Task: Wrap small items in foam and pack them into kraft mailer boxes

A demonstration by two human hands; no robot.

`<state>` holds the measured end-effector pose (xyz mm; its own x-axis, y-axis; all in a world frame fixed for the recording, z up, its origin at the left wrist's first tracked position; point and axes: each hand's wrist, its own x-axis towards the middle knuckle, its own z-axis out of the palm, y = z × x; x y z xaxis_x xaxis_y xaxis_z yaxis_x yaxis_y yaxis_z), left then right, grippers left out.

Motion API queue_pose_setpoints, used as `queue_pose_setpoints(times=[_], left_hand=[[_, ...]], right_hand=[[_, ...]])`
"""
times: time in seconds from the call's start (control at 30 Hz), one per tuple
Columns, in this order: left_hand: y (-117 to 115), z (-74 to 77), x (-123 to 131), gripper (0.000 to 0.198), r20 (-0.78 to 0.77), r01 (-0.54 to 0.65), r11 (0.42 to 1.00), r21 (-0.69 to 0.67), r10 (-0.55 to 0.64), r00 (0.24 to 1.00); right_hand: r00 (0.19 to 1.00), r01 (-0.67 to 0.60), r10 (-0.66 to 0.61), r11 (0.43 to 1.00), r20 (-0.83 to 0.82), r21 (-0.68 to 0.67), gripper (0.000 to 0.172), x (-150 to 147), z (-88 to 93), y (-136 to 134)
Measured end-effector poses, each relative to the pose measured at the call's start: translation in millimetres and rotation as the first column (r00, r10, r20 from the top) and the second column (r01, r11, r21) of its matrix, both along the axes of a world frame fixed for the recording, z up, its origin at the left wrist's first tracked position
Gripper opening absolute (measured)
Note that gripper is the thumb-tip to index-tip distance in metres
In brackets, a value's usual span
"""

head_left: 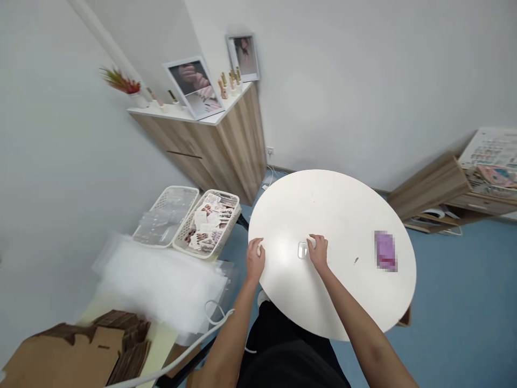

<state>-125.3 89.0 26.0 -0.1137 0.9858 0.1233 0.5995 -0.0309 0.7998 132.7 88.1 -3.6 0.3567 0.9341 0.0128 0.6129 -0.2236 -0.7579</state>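
Head view: seemingly plastic piece (302, 250) touching right hand (318, 253), left hand (255, 260) near.

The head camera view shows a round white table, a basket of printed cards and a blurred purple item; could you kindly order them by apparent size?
Largest to smallest: the round white table, the basket of printed cards, then the blurred purple item, whose outline is pixelated.

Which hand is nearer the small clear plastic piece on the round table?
Right. The right hand is at the right side of the clear plastic piece, apparently touching it; the left hand is farther left, at the edge of the round white table.
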Motion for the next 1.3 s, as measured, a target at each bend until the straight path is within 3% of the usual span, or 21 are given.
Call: queue_pose_setpoints(times=[0.1,0.17,0.3,0.5,0.7,0.83,1.03,1.2,1.3], left_hand=[[-5,13.6,-61,0.04,-0.255,-0.129,0.984,0.119,0.156,0.954],[-10,17.2,-97,0.047,-0.38,-0.173,0.979,0.11,0.202,0.903],[-16,14.2,-143,0.062,-0.469,-0.142,0.99,0.003,0.126,0.874],[-18,8.0,-158,0.069,-0.417,-0.063,0.991,-0.118,0.008,0.909],[-20,4.6,-163,0.073,-0.368,-0.027,0.984,-0.177,-0.041,0.929],[-21,2.2,-165,0.076,-0.325,-0.006,0.985,-0.172,-0.051,0.944],[-20,4.1,-165,0.077,-0.323,-0.009,0.977,-0.213,-0.062,0.944],[-18,4.2,-165,0.077,-0.334,-0.021,0.981,-0.193,-0.046,0.941],[-17,4.7,-167,0.076,-0.34,-0.035,0.982,-0.188,-0.032,0.94]], right_hand=[[0.988,-0.157,0.157,0.986,0.001,0.056,0.033,-53,16.2,27],[0.965,-0.263,0.263,0.961,0.011,0.088,0.031,-89,26.3,43],[0.89,-0.453,0.44,0.883,0.117,0.125,0.032,-159,43.6,75],[0.753,-0.623,0.576,0.78,0.318,0.063,0.036,-246,61.7,118],[0.632,-0.676,0.653,0.728,0.418,-0.115,0.034,-303,65.2,151],[0.597,-0.647,0.656,0.734,0.461,-0.207,0.033,-323,59.2,160],[0.587,-0.682,0.67,0.712,0.455,-0.168,0.019,-327,62.7,160],[0.793,-0.571,0.553,0.821,0.257,-0.008,0.033,-312,88.9,156],[0.867,-0.498,0.489,0.86,0.097,0.111,0.036,-283,103.2,145]])
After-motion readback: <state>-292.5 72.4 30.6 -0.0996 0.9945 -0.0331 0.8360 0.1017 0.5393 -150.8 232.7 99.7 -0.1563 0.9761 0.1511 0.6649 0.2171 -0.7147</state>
